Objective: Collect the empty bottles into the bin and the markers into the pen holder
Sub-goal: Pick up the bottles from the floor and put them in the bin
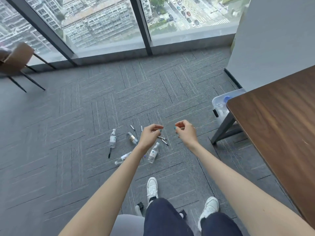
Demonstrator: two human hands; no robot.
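Three clear plastic bottles lie on the grey carpet: one at the left (112, 139), one partly behind my left forearm (122, 157), one just right of it (153, 153). A gold-banded pen holder (132, 138) lies tipped among them. Several markers are scattered nearby, a black one (109, 153) below the left bottle and white ones (163, 140) under my left hand. My left hand (150, 135) and right hand (185, 131) hover above the pile, fingers loosely curled, holding nothing. A clear plastic bin (218, 106) stands partly under the table.
A dark wooden table (279, 120) fills the right side, its grey leg (223, 128) beside the bin. A brown chair (15, 63) stands at the far left. Floor-to-ceiling windows (105, 23) run along the back. My white shoes (152, 187) are below the pile.
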